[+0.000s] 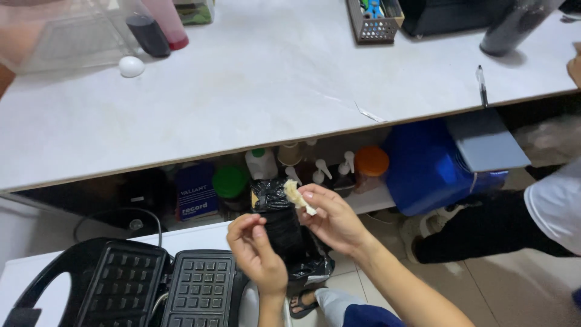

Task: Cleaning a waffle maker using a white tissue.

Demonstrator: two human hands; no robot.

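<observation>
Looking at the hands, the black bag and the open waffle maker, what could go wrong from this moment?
1. The right hand pinches a pale crumbly scrap over the black plastic bag; bits could miss the bag and fall to the floor.
2. The left hand is close above the open waffle maker; if the plates are hot, a burn is possible.
3. The white egg lies loose on the white counter and might roll.
</observation>
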